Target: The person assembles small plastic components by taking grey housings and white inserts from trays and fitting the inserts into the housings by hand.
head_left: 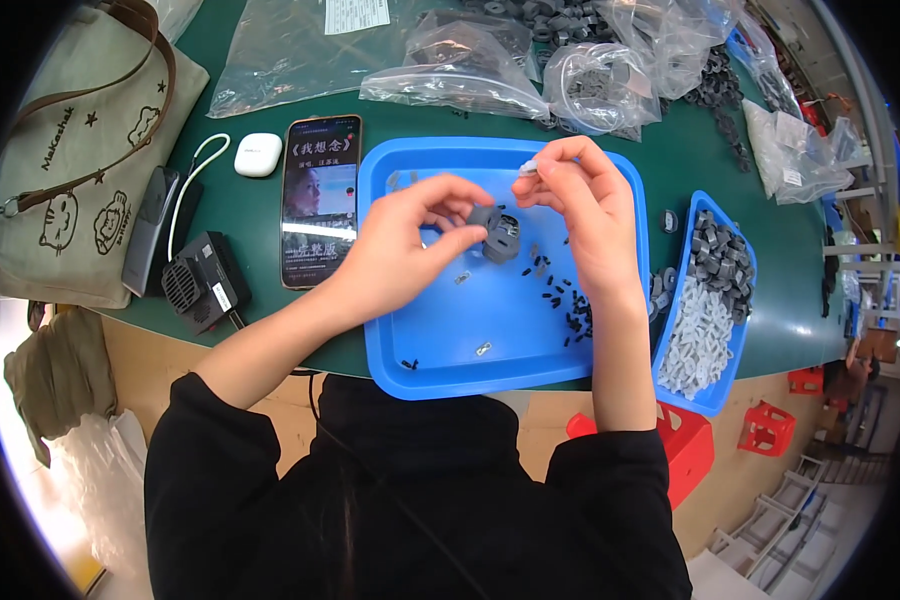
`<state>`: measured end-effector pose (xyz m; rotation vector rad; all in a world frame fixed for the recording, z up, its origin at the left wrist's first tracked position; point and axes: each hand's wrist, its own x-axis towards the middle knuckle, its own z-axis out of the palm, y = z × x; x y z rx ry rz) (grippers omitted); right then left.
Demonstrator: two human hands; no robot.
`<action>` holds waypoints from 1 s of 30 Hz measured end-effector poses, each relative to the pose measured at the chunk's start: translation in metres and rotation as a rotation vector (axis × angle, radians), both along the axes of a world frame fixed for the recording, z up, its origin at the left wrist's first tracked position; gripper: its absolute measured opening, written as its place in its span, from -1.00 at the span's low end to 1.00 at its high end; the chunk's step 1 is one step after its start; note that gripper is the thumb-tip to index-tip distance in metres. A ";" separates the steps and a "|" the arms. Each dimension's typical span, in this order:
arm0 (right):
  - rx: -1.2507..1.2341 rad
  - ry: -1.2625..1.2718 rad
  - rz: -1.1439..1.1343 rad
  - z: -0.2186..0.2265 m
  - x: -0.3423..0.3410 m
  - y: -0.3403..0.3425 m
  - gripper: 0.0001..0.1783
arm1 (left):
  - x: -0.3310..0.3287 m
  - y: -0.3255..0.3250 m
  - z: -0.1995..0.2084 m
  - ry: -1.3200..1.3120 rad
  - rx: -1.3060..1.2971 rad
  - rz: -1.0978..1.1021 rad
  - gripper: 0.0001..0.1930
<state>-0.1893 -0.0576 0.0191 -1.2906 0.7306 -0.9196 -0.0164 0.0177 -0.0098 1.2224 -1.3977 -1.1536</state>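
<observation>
Over the blue tray (425, 340), my left hand (410, 235) grips a dark grey plastic housing (502, 240) between thumb and fingers. An opening in the housing faces up, but its inner details are too small to make out. My right hand (592, 205) pinches a small whitish plastic piece (528, 168) between thumb and forefinger, above and to the right of the housing and apart from it. Small black cylindrical pieces (578, 318) lie scattered on the tray floor, several of them below my right hand. A small clear-and-metal piece (483, 349) rests near the tray's front.
A narrow blue bin (712, 400) at the right holds grey housings (720, 255) and whitish pieces (698, 345). Left of the tray are a phone (320, 215), a white case (258, 155), a black device (206, 282) and a cloth bag (80, 190). Plastic bags (450, 65) lie behind.
</observation>
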 end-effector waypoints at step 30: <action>-0.361 0.113 0.019 -0.001 0.010 0.021 -0.85 | 0.006 0.001 0.008 0.229 -0.140 0.107 -0.62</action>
